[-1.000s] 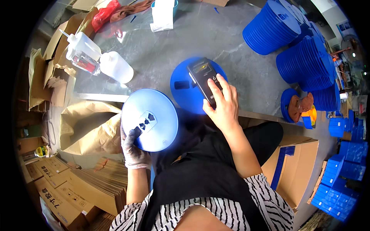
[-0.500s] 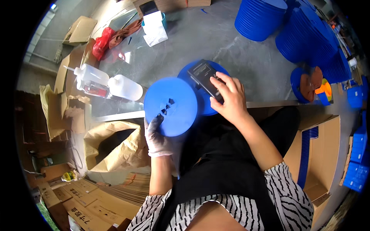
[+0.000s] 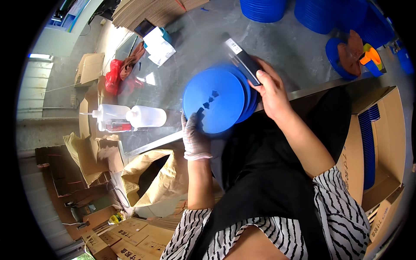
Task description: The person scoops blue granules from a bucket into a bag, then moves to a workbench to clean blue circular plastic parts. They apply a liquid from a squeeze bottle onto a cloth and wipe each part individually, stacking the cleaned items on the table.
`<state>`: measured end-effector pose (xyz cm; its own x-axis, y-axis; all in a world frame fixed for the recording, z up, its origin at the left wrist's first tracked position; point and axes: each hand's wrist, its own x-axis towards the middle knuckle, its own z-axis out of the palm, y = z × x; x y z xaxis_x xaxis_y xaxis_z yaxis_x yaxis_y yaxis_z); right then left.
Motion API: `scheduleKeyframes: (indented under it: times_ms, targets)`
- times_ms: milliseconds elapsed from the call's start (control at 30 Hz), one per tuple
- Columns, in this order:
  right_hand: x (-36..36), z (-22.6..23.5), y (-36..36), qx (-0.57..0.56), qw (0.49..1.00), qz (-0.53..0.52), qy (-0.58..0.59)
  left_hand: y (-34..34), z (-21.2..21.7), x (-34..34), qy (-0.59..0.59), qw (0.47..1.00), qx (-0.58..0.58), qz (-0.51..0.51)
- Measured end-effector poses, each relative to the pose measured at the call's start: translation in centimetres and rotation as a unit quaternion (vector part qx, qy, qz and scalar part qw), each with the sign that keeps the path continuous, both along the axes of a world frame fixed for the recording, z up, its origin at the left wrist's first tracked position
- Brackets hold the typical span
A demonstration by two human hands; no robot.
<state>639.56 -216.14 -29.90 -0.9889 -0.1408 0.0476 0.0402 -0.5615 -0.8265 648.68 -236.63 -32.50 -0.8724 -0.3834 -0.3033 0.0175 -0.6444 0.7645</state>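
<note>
Two hands share the work: your gloved left hand (image 3: 195, 136) grips the blue disc (image 3: 213, 100) upright, so your right hand (image 3: 272, 89), clamped round the scanner (image 3: 242, 61), can aim across it.

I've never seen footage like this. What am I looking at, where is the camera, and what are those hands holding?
There is no machine here: a person wears a fisheye camera on the head, looking down at their own hands, so edges bend. The gloved left hand holds a blue disc at its edge. The bare right hand holds a dark handheld device over it. On the grey table lie two plastic bottles, blue disc stacks and red cloth. A cardboard box stands on the right.
</note>
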Motion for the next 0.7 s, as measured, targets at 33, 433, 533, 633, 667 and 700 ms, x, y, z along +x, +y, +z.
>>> scheduleKeyframes:
  times_ms: [33,433,533,633,667,700]
  targets:
    - [0.6,0.7,-0.2,-0.038,0.998,0.058,-0.006,0.3,-0.2,0.2,-0.001,1.000,0.000,0.023]
    - [0.8,-1.6,0.5,0.451,0.804,-0.127,0.366,-3.4,-1.5,9.4,0.020,0.986,0.053,0.154]
    - [1.6,-3.1,-0.9,0.519,0.743,-0.100,0.411,-4.2,-2.3,10.5,0.049,0.989,0.054,0.132]
    - [2.0,-4.2,-1.1,0.584,0.691,-0.092,0.415,-3.8,-2.0,11.3,0.065,0.989,0.066,0.119]
    - [2.1,-4.3,-1.1,0.595,0.679,-0.094,0.419,-3.8,-1.9,11.5,0.056,0.987,0.068,0.133]
    - [2.0,-4.3,-1.2,0.607,0.670,-0.090,0.419,-3.7,-1.9,11.7,0.046,0.986,0.070,0.146]
